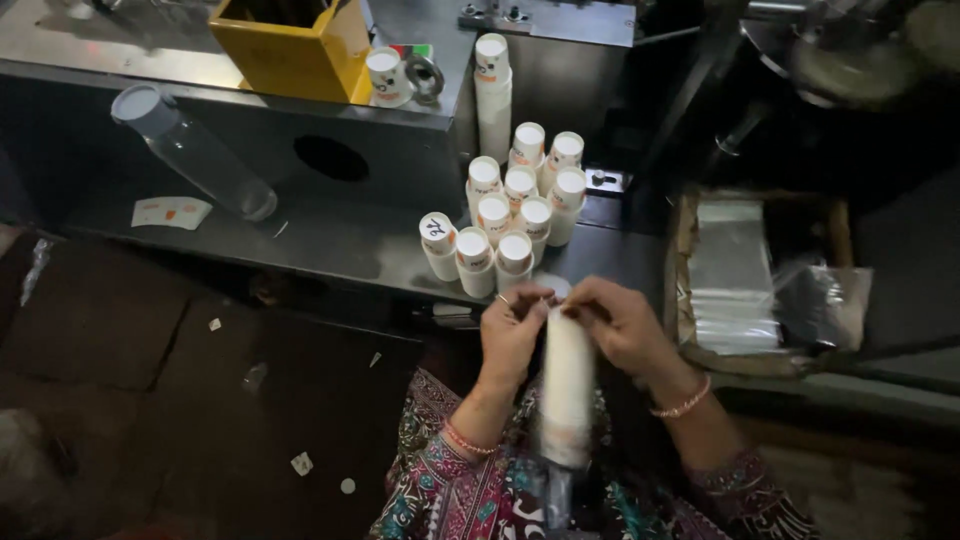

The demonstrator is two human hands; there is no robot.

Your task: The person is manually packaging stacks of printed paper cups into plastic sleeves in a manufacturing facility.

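a person in a patterned sleeve holds a tall white stack of paper cups (566, 385) upright over the lap, just below the front edge of a dark metal surface (330, 240); the left hand (512, 330) grips the top of the stack from its side, fingers curled and closed against it, a ring on one finger; the right hand (622, 322) pinches the same top end from the other side, fingers bent together on the rim; the lower end of the stack is blurred, with what looks like clear wrapping below it; on the surface just beyond the hands stands a cluster of more cup stacks (510, 205), white with printed sides, packed touching one another; one taller stack (493, 95) rises behind them against the machine housing; a clear plastic tube (190, 150) lies tilted at the left of the surface, near a small printed paper blank (170, 212); a yellow box (293, 42) sits on the upper ledge, beside a single cup (385, 75); to the right, a cardboard box (683, 270) holds a pile of clear plastic sleeves (733, 275); paper scraps dot the dim floor (200, 400).
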